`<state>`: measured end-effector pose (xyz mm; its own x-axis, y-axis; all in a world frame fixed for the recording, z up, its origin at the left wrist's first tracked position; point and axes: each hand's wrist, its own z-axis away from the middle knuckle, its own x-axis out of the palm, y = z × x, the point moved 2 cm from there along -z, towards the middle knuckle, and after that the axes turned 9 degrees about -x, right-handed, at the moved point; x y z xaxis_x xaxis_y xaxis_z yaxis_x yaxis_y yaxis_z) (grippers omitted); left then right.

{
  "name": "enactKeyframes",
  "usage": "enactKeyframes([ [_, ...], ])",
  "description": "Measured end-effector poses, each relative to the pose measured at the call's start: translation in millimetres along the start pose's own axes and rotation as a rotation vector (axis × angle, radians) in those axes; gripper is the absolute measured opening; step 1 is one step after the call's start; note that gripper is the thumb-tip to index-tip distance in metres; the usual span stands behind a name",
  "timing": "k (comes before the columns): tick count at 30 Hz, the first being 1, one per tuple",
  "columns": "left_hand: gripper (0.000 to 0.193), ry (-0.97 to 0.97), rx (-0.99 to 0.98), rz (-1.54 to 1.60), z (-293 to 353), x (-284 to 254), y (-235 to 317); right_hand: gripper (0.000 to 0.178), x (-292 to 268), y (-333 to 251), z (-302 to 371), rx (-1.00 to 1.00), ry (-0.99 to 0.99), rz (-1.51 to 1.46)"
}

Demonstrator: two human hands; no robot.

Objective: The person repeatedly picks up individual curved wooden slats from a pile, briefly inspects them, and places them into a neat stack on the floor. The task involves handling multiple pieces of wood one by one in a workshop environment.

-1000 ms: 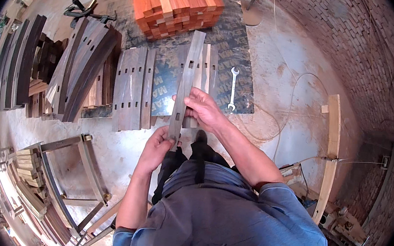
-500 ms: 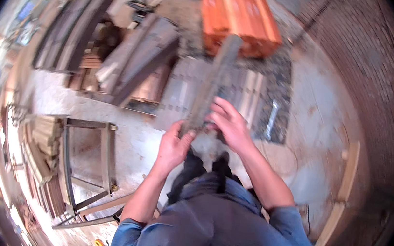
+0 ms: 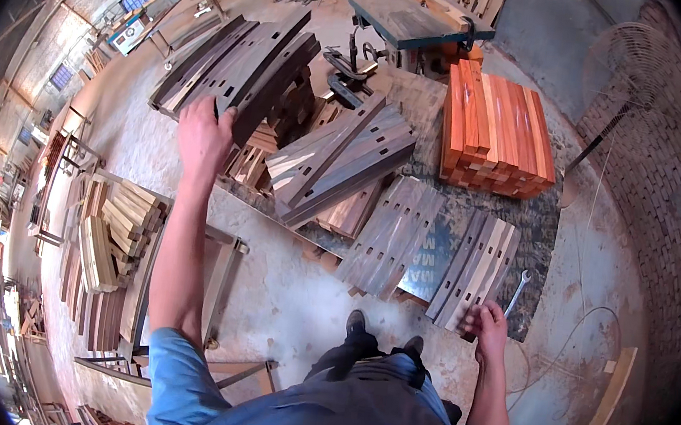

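My left hand (image 3: pixel 204 136) reaches out to the stack of dark slotted boards (image 3: pixel 227 65) at the left. Its fingers close over the near end of a dark wooden slat there. Down at the right, my right hand (image 3: pixel 489 328) has its fingers curled at the near end of a few slotted slats (image 3: pixel 475 270) lying side by side. Left of these lies a wider group of grey-brown slotted slats (image 3: pixel 392 235), apart from them. Across the middle stack of boards (image 3: pixel 363 160) a single narrow slat (image 3: pixel 334 161) rests at a slant.
A wrench (image 3: pixel 519 292) lies right of the slats. Beyond stand a block of stacked orange-red wood pieces (image 3: pixel 500 134), black clamps (image 3: pixel 346 75) and a machine table (image 3: pixel 417 21). A metal-framed rack with wood strips (image 3: pixel 115 237) is at the left, a fan (image 3: pixel 626 64) far right.
Both hands held one slat before my body; they have parted, left hand up to the left stack, right hand down to the right slats. The view has shifted too.
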<state>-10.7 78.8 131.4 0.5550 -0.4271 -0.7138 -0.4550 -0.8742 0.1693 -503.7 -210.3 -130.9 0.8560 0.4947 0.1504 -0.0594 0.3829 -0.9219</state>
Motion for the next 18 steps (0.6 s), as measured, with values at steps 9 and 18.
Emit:
enactKeyframes([
  [9, 0.029, -0.143, -0.027, -0.113, -39, 64, -17, 0.021, -45, 40, 11, 0.019, 0.167, -0.042],
  [18, 0.058, -0.043, 0.311, -0.518, -63, 75, -85, 0.043, -74, 60, 23, 0.067, 0.262, 0.219],
])
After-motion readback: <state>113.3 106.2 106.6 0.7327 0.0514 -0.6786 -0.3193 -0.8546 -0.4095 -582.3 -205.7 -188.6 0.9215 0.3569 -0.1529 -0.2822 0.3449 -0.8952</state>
